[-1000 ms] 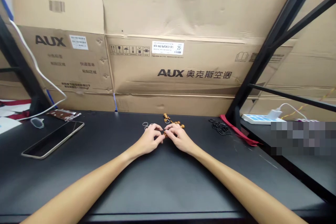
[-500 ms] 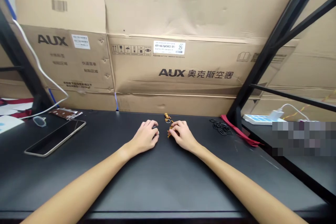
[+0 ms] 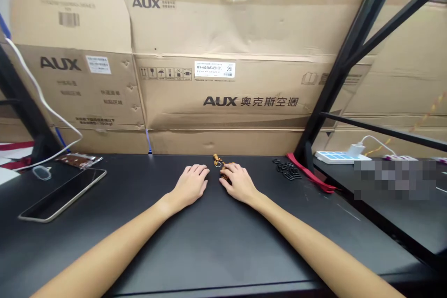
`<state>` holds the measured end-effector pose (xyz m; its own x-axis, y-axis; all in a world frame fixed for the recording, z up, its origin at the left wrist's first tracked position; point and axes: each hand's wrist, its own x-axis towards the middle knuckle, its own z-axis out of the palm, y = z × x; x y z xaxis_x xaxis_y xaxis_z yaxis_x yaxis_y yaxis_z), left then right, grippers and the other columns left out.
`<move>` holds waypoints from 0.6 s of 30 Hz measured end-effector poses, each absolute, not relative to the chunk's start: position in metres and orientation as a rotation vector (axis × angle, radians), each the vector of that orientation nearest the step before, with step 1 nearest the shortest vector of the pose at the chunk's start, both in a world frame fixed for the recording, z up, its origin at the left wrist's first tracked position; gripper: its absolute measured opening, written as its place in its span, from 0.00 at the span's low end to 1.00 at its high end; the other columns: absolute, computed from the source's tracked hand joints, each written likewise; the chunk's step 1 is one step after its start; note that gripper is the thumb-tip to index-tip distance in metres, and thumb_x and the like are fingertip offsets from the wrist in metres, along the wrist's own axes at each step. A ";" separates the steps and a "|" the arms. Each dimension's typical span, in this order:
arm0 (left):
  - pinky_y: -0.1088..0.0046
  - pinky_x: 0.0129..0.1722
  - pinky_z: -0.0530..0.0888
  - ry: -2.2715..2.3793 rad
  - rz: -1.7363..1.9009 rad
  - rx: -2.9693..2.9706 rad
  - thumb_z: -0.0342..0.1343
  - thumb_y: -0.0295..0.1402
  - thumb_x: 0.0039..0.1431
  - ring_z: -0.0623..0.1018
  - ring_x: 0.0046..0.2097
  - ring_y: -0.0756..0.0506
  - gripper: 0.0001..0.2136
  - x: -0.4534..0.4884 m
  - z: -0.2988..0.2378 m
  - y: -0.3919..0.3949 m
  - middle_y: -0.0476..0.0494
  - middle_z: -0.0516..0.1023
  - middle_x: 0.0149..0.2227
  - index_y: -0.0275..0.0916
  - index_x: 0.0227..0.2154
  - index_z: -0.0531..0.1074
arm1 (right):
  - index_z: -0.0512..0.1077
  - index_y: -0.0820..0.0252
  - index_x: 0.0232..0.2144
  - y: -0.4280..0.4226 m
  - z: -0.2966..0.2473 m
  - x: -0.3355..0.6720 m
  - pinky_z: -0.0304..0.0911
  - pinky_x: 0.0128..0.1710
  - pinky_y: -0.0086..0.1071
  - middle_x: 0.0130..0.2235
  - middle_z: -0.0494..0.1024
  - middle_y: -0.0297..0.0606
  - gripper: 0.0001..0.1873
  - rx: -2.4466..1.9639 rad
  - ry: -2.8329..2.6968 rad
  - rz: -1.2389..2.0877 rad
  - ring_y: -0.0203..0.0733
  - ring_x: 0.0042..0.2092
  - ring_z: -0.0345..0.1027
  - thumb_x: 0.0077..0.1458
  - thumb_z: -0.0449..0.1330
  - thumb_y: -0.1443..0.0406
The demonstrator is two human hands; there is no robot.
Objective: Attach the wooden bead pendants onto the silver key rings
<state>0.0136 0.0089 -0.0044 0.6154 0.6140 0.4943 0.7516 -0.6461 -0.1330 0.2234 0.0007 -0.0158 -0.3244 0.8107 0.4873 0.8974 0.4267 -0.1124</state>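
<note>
My left hand lies flat on the black table with its fingers stretched forward and nothing visible in it. My right hand rests palm down just to the right, its fingers over a small cluster of golden-brown bead pieces with a metal ring. Most of the cluster is hidden under the fingers; only its far end shows between the two hands. The small rings seen earlier under the left hand are hidden.
A tablet lies at the left, with a shiny wrapper and a white cable behind it. A pile of black rings and red strip sit right. Cardboard boxes wall the back. A black rack post stands right; a power strip beyond.
Both hands went from pinching the bead pieces together to lying flat on the table, the left one slightly apart from the beads. The camera tilted up a little.
</note>
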 end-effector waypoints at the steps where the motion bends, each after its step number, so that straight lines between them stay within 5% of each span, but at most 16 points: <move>1: 0.61 0.51 0.64 -1.066 -0.535 -2.521 0.48 0.30 0.61 0.69 0.52 0.40 0.12 0.017 -0.005 0.013 0.38 0.71 0.52 0.37 0.48 0.67 | 0.72 0.56 0.44 0.001 -0.016 0.223 0.55 0.51 0.40 0.53 0.70 0.41 0.13 -1.460 -2.213 -0.233 0.47 0.55 0.58 0.59 0.54 0.60; 18: 0.65 0.43 0.70 -0.774 -0.364 -2.733 0.41 0.26 0.64 0.76 0.42 0.41 0.12 0.046 -0.002 0.010 0.36 0.76 0.40 0.34 0.40 0.70 | 0.72 0.58 0.36 0.006 -0.020 0.229 0.58 0.44 0.43 0.46 0.73 0.45 0.09 -1.499 -2.111 -0.250 0.51 0.48 0.60 0.57 0.52 0.68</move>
